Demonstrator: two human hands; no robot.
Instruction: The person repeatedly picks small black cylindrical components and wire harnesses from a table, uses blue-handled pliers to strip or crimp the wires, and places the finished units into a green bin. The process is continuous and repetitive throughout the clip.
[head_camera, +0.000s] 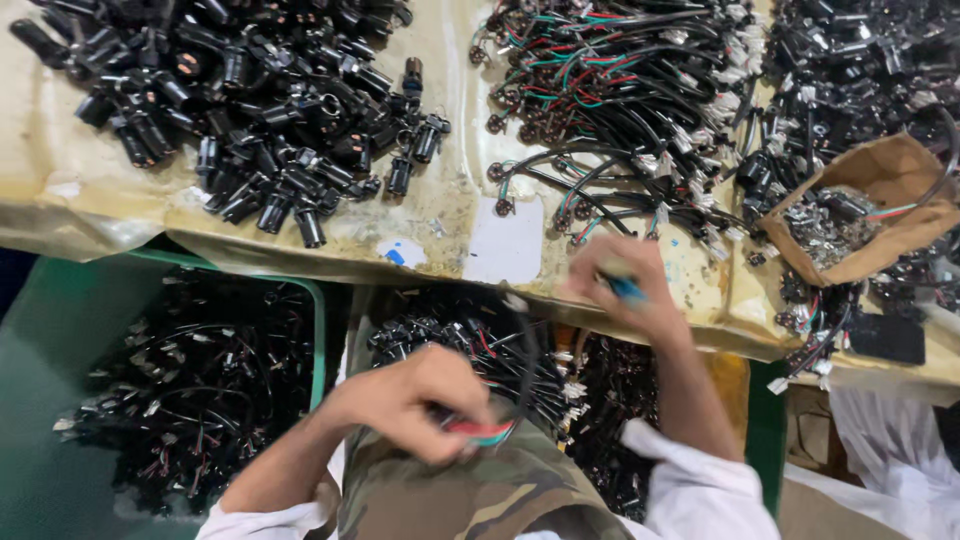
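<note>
My left hand (415, 400) is low in the view, closed on a short cable with red and green wires (485, 432) over my lap. My right hand (622, 283) is raised at the table's front edge, fingers closed around a small blue-handled tool (625, 290); it is blurred. Both sleeves are white and pushed up. A camouflage cloth (470, 500) covers my lap.
A pile of black cylindrical parts (250, 110) lies at the table's left. Bundled black cables with coloured wires (610, 100) fill the middle. A torn cardboard box (880, 215) of small metal pieces sits at right. A green bin (60, 330) and more cable assemblies (200, 390) lie below.
</note>
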